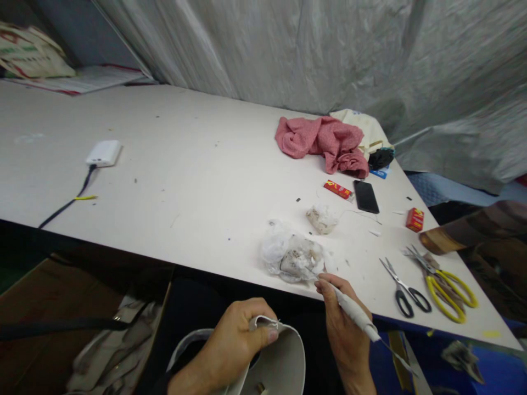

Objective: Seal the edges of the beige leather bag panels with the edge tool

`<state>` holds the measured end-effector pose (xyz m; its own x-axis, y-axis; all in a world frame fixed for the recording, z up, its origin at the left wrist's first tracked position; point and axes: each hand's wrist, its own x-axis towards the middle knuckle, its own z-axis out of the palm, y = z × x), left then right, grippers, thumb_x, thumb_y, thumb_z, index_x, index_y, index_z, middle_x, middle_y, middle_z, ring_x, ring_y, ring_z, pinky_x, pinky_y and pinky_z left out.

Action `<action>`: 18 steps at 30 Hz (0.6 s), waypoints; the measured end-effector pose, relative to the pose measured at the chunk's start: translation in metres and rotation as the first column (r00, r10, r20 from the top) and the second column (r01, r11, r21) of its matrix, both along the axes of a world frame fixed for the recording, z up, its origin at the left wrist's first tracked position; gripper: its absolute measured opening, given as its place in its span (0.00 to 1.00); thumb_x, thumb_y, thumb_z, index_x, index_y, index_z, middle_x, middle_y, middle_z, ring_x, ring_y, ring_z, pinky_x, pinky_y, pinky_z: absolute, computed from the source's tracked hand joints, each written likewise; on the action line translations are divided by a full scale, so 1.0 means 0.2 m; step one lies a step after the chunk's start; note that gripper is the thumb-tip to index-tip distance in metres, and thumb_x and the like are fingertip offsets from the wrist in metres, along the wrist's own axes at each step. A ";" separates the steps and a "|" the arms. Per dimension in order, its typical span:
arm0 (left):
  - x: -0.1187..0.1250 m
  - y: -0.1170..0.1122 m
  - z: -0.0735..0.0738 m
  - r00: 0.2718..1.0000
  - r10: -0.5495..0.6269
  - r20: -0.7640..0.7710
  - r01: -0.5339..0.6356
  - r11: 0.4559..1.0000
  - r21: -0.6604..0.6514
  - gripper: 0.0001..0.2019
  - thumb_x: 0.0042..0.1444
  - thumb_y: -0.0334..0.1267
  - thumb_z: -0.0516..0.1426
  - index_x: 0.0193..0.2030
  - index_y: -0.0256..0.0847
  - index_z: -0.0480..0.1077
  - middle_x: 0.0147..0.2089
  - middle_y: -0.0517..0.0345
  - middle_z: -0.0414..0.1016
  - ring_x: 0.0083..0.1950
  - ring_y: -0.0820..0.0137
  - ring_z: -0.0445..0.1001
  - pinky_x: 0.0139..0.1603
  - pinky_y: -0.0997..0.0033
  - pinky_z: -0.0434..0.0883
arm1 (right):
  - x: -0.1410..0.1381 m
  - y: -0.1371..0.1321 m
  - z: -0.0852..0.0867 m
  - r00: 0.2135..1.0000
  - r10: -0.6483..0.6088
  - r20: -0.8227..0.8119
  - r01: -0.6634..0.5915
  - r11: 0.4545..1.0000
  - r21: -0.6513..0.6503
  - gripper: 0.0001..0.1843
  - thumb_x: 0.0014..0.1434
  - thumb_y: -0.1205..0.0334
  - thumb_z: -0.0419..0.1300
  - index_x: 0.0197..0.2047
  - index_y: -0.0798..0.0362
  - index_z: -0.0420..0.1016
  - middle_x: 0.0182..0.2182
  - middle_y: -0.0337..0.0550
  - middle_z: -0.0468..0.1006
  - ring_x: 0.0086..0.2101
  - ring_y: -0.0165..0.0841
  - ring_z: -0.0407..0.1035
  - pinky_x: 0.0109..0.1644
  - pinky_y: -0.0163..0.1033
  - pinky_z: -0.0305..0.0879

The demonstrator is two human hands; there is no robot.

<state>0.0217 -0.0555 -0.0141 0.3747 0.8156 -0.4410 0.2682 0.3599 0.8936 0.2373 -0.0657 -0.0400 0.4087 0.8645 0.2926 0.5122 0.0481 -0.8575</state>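
Observation:
My left hand (242,334) is closed in a pinch on the edge of a cream-coloured, curved piece of sheet material (288,356); its full shape runs out of the bottom of the view. My right hand (343,323) holds, much like a pen, a thin tool with a white-wrapped handle (356,315). A slender metal end sticks out behind the handle. The tool's front tip reaches a dirty whitish lump (298,258) that lies in a crumpled clear plastic bag (274,247) at the table's front edge. A smaller speckled lump (323,220) lies just behind it.
Black-handled scissors (405,288) and yellow-handled scissors (444,285) lie to the right. Farther back are a phone (366,196), red boxes (415,219) and a pink cloth (321,140). A white device with a cable (105,153) sits left. Another person's sleeve (481,219) is at right.

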 end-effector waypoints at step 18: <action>0.06 0.07 -0.06 0.999 0.050 -0.010 -0.051 0.985 -0.164 0.07 0.45 0.37 0.65 0.30 0.36 0.77 0.24 0.63 0.71 0.27 0.72 0.65 0.30 0.72 0.61 | 0.02 0.01 -0.02 0.999 -0.017 -0.048 0.018 1.000 0.005 0.13 0.70 0.50 0.61 0.42 0.50 0.80 0.36 0.40 0.83 0.37 0.34 0.78 0.45 0.37 0.73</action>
